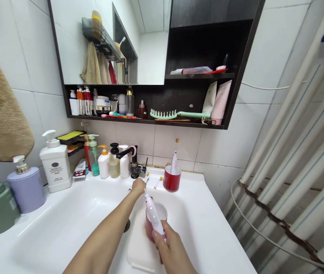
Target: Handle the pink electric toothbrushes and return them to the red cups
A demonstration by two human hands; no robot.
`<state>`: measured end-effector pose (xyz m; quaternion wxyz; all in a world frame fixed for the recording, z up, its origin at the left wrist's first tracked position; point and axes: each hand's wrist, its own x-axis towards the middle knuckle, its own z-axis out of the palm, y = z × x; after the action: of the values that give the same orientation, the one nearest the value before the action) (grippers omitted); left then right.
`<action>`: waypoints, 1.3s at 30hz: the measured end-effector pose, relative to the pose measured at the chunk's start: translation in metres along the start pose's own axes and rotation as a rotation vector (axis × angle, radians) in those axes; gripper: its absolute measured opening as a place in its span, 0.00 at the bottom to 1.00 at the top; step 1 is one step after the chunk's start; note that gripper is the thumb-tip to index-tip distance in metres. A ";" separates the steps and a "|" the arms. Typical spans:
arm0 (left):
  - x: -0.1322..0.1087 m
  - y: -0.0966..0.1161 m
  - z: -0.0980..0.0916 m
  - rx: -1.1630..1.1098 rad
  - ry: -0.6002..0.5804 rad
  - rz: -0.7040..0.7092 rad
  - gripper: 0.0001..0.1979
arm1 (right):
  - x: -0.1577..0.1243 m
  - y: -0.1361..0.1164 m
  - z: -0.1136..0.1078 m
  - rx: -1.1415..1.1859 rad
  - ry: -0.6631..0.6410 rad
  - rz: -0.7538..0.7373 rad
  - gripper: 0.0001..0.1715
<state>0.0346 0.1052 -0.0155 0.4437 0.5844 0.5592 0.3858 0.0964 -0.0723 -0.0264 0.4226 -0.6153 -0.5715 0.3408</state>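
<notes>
My right hand (171,243) grips a white electric toothbrush handle (154,215), which tilts up and left with a bare metal shaft at its tip. Behind it, a red cup (150,230) with a white inside stands in the basin on a white board-like piece (135,243). My left hand (139,186) reaches to the back rim below the faucet (134,163). Its fingers are curled and partly hidden, at a small white toothbrush head (147,177) with a yellow end. A similar brush head (158,182) lies on the rim to the right.
Another red cup (172,179) on the rim holds a white electric toothbrush (174,163). Pump bottles (104,163) line the left side of the white sink (73,213). Above hangs a dark mirror cabinet (201,45) with a green hairbrush (179,114). Pipes (287,171) rise at right.
</notes>
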 end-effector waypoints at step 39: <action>-0.076 0.007 -0.027 -0.919 -0.131 -0.235 0.06 | -0.009 -0.010 0.006 0.288 -0.212 0.246 0.14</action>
<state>0.0055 0.0321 0.0026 0.7310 0.2838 0.3637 0.5028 0.0859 -0.0800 -0.0204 0.3988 -0.5743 -0.4790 0.5307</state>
